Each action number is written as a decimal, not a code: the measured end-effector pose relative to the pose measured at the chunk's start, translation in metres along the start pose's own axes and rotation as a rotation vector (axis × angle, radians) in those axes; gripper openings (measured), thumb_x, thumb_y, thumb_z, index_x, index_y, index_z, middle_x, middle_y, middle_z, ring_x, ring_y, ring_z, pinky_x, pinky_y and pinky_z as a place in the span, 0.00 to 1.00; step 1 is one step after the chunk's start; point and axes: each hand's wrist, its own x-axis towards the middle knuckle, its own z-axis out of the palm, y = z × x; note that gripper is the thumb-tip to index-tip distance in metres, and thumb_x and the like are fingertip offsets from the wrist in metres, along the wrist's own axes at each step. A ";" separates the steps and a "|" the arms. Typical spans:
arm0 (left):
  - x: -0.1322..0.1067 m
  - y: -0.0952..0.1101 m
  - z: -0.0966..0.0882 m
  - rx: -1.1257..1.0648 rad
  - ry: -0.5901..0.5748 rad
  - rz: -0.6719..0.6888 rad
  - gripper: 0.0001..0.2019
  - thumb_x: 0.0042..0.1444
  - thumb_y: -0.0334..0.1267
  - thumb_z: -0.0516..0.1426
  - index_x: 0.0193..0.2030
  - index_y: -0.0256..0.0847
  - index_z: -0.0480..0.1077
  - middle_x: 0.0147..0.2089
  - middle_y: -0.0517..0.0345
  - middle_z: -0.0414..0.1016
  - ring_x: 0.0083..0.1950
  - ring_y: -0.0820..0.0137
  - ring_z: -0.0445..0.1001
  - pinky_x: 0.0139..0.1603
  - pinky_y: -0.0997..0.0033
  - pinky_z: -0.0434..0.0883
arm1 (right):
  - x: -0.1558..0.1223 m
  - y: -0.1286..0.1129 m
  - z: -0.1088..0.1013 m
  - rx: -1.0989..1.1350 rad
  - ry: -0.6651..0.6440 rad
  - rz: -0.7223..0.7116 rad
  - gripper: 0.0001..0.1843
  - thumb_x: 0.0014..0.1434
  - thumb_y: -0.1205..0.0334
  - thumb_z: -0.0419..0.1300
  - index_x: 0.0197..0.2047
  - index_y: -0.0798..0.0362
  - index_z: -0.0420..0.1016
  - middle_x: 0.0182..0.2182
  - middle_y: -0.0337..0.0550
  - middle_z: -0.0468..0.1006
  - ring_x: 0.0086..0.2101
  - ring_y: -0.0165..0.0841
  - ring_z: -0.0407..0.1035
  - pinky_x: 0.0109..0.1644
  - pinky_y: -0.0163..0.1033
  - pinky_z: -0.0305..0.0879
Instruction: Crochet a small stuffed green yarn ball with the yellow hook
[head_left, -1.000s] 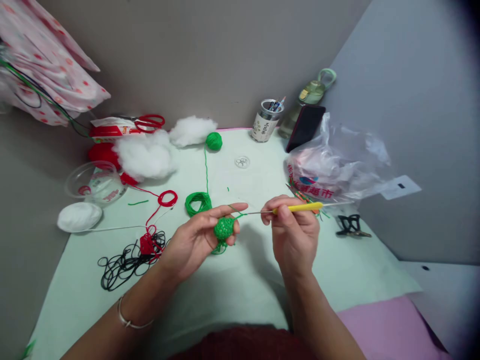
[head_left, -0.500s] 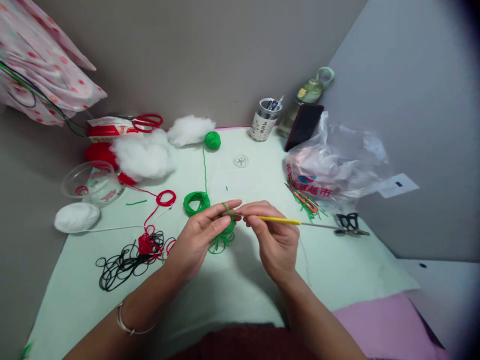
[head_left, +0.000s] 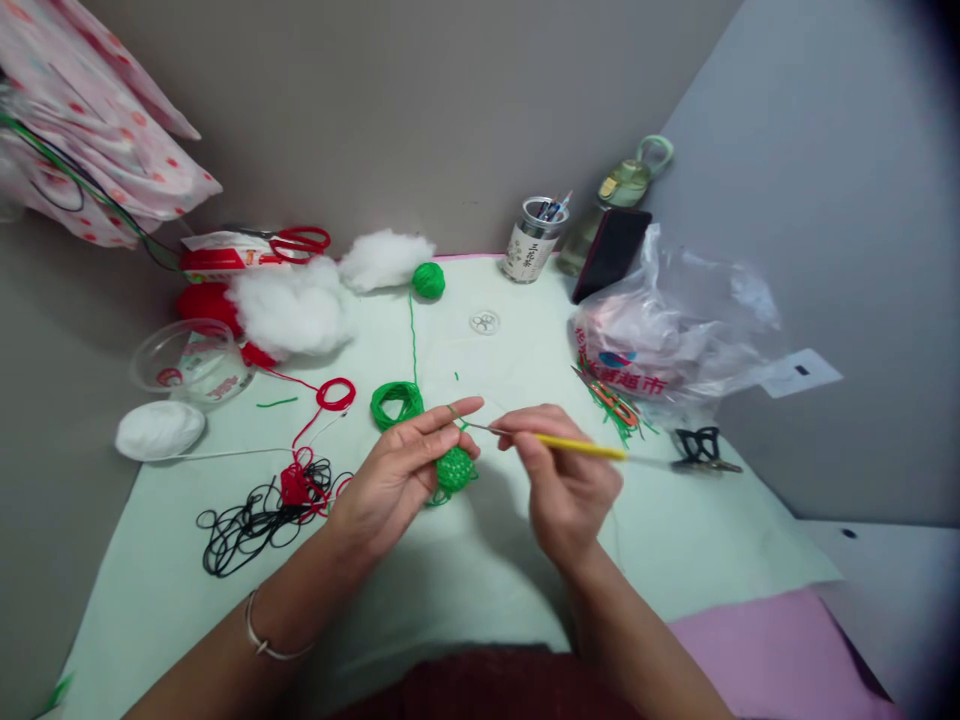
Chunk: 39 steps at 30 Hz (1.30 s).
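My left hand (head_left: 397, 475) pinches a small green crocheted ball (head_left: 455, 467), with green yarn looped over the stretched index finger. My right hand (head_left: 564, 480) grips a yellow-handled crochet hook (head_left: 577, 446); its metal tip points left into the yarn by the ball. Both hands hover over the pale green table cover (head_left: 465, 570). A coil of green yarn (head_left: 396, 402) lies just behind my left hand, and a strand runs back to a green yarn ball (head_left: 428, 280).
Red and black cord tangle (head_left: 270, 505) lies at left, with a white oval pad (head_left: 160, 429), a clear bowl (head_left: 189, 360), stuffing (head_left: 292, 305) and red scissors (head_left: 300, 241). A pen tin (head_left: 534, 240), bottle (head_left: 622, 185), phone (head_left: 611, 255), plastic bag (head_left: 667, 330) and black clip (head_left: 697, 447) sit right.
My right hand drew the hook left to the ball, then pulled back slightly right. The green ball turned in my left fingers and now hangs lower.
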 end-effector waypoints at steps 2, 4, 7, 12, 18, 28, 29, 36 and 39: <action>-0.001 0.003 -0.001 0.086 0.041 0.073 0.16 0.55 0.37 0.70 0.51 0.42 0.84 0.37 0.55 0.81 0.42 0.71 0.77 0.41 0.77 0.70 | 0.005 0.001 -0.003 0.207 0.026 0.191 0.09 0.70 0.65 0.61 0.43 0.47 0.83 0.32 0.40 0.81 0.29 0.30 0.73 0.33 0.39 0.72; -0.002 0.003 0.000 0.158 0.050 0.155 0.17 0.54 0.36 0.71 0.52 0.44 0.84 0.35 0.59 0.79 0.41 0.71 0.77 0.43 0.76 0.70 | 0.006 0.002 -0.003 0.332 0.004 0.286 0.08 0.70 0.62 0.62 0.41 0.48 0.83 0.32 0.39 0.81 0.28 0.30 0.72 0.32 0.38 0.71; -0.002 0.000 0.002 0.195 0.030 0.200 0.22 0.54 0.36 0.71 0.57 0.49 0.82 0.32 0.63 0.75 0.38 0.72 0.76 0.44 0.73 0.71 | 0.004 0.000 0.002 0.279 -0.091 0.249 0.07 0.70 0.62 0.62 0.44 0.46 0.84 0.38 0.42 0.83 0.36 0.33 0.76 0.37 0.39 0.74; 0.001 -0.003 0.003 0.169 0.085 0.207 0.23 0.51 0.35 0.72 0.55 0.45 0.82 0.36 0.60 0.78 0.41 0.71 0.76 0.46 0.72 0.71 | 0.001 -0.004 0.007 0.102 -0.096 0.099 0.11 0.70 0.67 0.60 0.47 0.46 0.83 0.40 0.43 0.85 0.39 0.34 0.78 0.39 0.41 0.77; 0.002 -0.009 0.006 -0.007 0.099 0.089 0.23 0.51 0.38 0.73 0.55 0.42 0.81 0.37 0.58 0.80 0.40 0.72 0.78 0.44 0.75 0.72 | -0.006 -0.003 0.007 -0.390 -0.154 -0.288 0.17 0.68 0.72 0.61 0.51 0.44 0.84 0.46 0.47 0.84 0.43 0.37 0.78 0.42 0.43 0.78; 0.002 -0.007 0.003 0.139 0.163 0.216 0.24 0.52 0.33 0.72 0.57 0.45 0.81 0.33 0.63 0.75 0.37 0.74 0.74 0.43 0.76 0.70 | 0.001 0.002 0.005 0.103 -0.059 0.170 0.10 0.69 0.67 0.60 0.45 0.47 0.84 0.36 0.42 0.81 0.30 0.31 0.75 0.33 0.39 0.74; 0.002 -0.010 0.004 0.148 0.163 0.225 0.25 0.52 0.33 0.72 0.58 0.46 0.80 0.34 0.64 0.76 0.38 0.74 0.74 0.45 0.75 0.70 | -0.002 0.002 0.007 0.001 -0.088 0.078 0.12 0.68 0.70 0.61 0.46 0.46 0.84 0.38 0.43 0.82 0.34 0.33 0.76 0.36 0.40 0.75; 0.001 -0.004 0.006 -0.023 0.048 0.018 0.23 0.53 0.37 0.71 0.56 0.40 0.81 0.35 0.56 0.80 0.40 0.71 0.76 0.42 0.75 0.70 | -0.002 0.002 0.003 0.099 0.042 0.149 0.11 0.69 0.68 0.61 0.45 0.46 0.85 0.35 0.41 0.82 0.32 0.31 0.75 0.36 0.38 0.73; 0.000 0.001 0.004 0.027 0.069 0.073 0.20 0.52 0.36 0.71 0.53 0.41 0.82 0.36 0.56 0.80 0.41 0.70 0.77 0.44 0.74 0.70 | 0.008 0.003 0.002 0.430 0.093 0.366 0.08 0.68 0.63 0.63 0.39 0.47 0.85 0.32 0.39 0.80 0.26 0.27 0.71 0.29 0.35 0.70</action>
